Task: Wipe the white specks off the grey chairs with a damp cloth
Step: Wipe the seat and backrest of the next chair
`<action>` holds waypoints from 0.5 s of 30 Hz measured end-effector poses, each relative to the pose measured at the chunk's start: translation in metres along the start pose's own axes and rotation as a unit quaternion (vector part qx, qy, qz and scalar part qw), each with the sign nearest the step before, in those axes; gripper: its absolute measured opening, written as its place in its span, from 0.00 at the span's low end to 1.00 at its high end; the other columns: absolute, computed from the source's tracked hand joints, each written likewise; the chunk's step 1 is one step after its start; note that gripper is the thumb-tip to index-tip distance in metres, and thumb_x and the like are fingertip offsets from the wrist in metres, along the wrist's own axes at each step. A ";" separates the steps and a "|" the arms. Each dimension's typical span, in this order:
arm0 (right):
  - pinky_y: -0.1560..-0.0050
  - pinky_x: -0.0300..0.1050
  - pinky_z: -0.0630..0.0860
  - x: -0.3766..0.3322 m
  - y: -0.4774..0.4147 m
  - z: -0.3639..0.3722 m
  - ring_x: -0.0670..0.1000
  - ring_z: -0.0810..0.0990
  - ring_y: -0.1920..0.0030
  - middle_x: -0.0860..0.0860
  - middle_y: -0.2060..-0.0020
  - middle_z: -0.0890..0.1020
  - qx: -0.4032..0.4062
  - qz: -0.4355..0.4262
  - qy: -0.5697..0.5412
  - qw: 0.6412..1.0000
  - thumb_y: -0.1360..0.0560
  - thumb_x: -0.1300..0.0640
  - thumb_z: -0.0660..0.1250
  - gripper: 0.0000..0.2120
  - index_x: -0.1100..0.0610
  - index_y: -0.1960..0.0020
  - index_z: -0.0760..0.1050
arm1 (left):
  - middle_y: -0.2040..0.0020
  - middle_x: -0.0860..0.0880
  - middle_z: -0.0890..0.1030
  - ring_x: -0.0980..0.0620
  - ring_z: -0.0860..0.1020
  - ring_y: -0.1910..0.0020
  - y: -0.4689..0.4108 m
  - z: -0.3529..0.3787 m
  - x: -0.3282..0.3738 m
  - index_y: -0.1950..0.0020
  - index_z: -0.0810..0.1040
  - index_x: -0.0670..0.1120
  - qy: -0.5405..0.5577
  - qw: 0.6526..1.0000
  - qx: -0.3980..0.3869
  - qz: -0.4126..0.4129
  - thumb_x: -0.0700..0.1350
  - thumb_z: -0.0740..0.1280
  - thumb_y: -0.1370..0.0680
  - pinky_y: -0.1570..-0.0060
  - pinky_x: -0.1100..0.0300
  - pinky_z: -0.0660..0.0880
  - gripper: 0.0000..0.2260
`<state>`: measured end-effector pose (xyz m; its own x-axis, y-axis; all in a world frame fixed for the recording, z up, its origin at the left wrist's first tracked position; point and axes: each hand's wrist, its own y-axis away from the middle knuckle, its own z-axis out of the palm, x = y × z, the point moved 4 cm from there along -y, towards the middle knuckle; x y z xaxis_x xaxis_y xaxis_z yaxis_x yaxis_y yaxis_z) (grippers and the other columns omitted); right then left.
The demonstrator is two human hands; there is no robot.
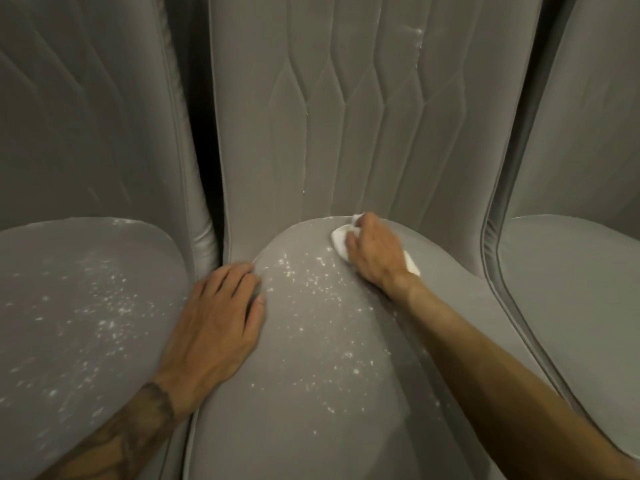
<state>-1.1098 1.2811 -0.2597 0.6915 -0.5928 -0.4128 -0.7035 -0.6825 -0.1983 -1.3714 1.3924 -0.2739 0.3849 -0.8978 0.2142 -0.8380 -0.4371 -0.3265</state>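
You gripped the cloth [341, 242] in your right hand [375, 252] at the back of the middle seat [294, 410], left hand [218, 317] flat on its edge, so firm pulls through the specks [311, 289] looked best.

Three chairs are showing the same plain grey: the middle chair [311, 393], the left chair [69, 271] and the right chair [571, 289]. Stitched lines are forming long diamond shapes on the middle backrest [346, 98]. White specks [311, 282] are dotting the middle and left seats. The cloth [341, 242] is showing white. A dark tattoo [138, 427] is patterning the left forearm.
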 end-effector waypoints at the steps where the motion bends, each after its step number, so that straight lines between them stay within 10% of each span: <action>1: 0.45 0.52 0.71 -0.011 0.008 0.007 0.60 0.76 0.48 0.58 0.46 0.79 -0.020 -0.051 -0.008 0.998 0.18 0.50 0.57 0.12 0.57 0.40 0.69 | 0.34 0.49 0.76 0.47 0.72 0.32 0.001 0.000 -0.001 0.38 0.76 0.47 0.000 1.000 -0.001 -0.001 0.52 0.56 0.16 0.31 0.48 0.70 0.15; 4: 0.47 0.52 0.72 -0.006 0.018 0.001 0.59 0.77 0.50 0.56 0.48 0.79 -0.069 -0.108 -0.005 0.992 0.18 0.48 0.57 0.10 0.53 0.42 0.65 | 0.33 0.49 0.75 0.47 0.72 0.32 0.000 0.003 -0.003 0.37 0.76 0.47 -0.003 1.000 -0.006 0.002 0.52 0.56 0.16 0.31 0.49 0.68 0.15; 10: 0.45 0.53 0.71 0.038 0.002 -0.022 0.62 0.77 0.46 0.60 0.45 0.79 0.010 0.040 -0.012 0.999 0.19 0.53 0.59 0.13 0.61 0.40 0.67 | 0.33 0.50 0.75 0.48 0.72 0.32 -0.002 0.003 0.001 0.38 0.76 0.47 0.001 1.000 -0.003 -0.001 0.52 0.56 0.16 0.32 0.50 0.69 0.14; 15: 0.49 0.48 0.71 0.013 0.041 -0.007 0.54 0.75 0.52 0.53 0.48 0.78 -0.068 -0.140 0.000 0.988 0.18 0.46 0.57 0.11 0.53 0.43 0.67 | 0.34 0.48 0.76 0.46 0.73 0.33 -0.002 0.001 0.003 0.39 0.76 0.46 0.001 1.000 0.000 0.004 0.51 0.57 0.16 0.33 0.48 0.70 0.14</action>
<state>-1.1285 1.2427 -0.2673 0.8554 -0.3733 -0.3590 -0.4568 -0.8704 -0.1836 -1.3685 1.3910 -0.2731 0.3775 -0.9013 0.2124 -0.8414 -0.4297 -0.3277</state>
